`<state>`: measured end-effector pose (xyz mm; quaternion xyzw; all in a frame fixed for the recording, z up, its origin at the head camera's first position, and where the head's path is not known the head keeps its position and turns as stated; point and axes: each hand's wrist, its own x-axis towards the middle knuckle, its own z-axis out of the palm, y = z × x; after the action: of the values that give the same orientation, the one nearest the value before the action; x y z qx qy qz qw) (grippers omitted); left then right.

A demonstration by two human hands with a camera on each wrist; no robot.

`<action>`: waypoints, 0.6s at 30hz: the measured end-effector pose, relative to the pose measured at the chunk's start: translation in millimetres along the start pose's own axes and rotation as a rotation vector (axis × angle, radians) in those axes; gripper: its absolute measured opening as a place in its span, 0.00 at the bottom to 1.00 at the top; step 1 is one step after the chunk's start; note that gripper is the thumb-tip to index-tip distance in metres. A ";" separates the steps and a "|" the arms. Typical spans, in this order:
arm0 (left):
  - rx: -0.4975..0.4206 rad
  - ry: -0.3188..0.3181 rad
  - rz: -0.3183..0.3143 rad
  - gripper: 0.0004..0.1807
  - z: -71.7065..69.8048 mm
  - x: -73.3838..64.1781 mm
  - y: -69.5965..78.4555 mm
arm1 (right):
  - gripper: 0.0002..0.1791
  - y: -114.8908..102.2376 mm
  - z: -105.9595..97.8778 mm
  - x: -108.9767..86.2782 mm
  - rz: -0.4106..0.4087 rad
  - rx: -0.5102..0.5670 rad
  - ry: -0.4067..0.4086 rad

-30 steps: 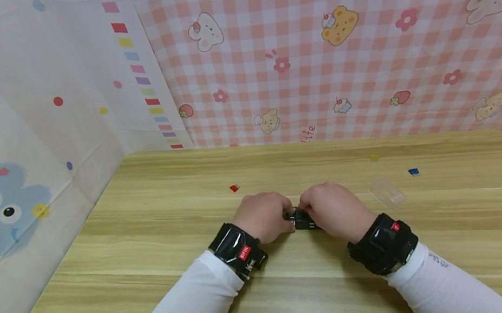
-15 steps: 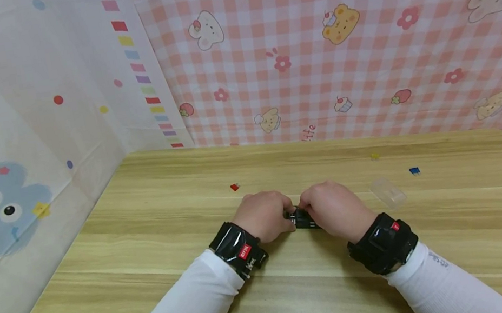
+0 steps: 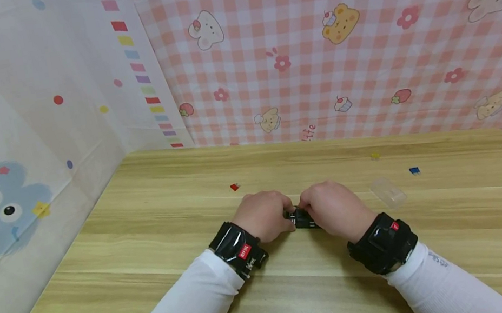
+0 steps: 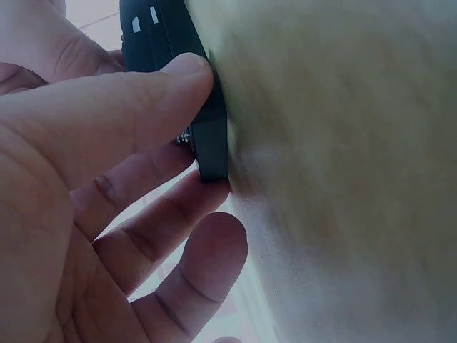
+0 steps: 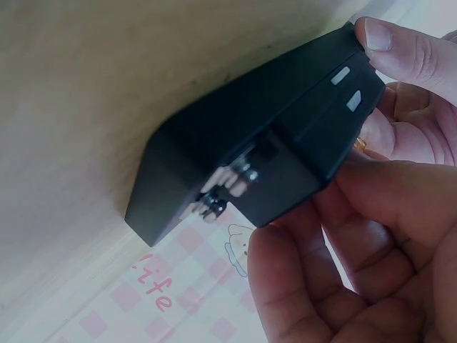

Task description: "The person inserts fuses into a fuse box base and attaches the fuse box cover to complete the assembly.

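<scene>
A black fuse holder [image 3: 303,219] with screw terminals at its end stands on the table between my two hands. My left hand [image 3: 263,217] grips its left end, the thumb [image 4: 189,68] flat on the near side and fingers behind. My right hand [image 3: 335,209] bends over its top, the fingertips close together. Beside the right thumb [image 5: 357,186] a sliver of an orange blade fuse [image 5: 360,143] shows at the holder's top; the rest is hidden by fingers. The screw terminals [image 5: 246,174] show bare metal in the right wrist view.
A clear plastic cover [image 3: 388,193] lies right of my right hand. Loose blade fuses are scattered farther back: a red fuse [image 3: 234,187] to the left, a yellow fuse [image 3: 375,156] and a blue fuse [image 3: 414,170] to the right. A checked cloth wall [image 3: 307,76] borders the back edge.
</scene>
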<state>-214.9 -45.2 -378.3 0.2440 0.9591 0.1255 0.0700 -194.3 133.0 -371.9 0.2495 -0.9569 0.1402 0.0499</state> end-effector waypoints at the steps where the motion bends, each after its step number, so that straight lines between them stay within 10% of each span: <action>1: 0.000 0.000 0.000 0.08 0.1 0.0 0.0 | 0.08 0.0 0.2 0.0 -0.001 0.000 0.002; 18: -0.004 0.006 0.000 0.08 1.2 0.5 -0.5 | 0.08 -0.5 0.3 -1.1 -0.014 0.002 0.020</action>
<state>-215.3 -45.2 -379.6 0.2433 0.9591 0.1281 0.0674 -193.1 132.9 -372.2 0.2547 -0.9544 0.1435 0.0599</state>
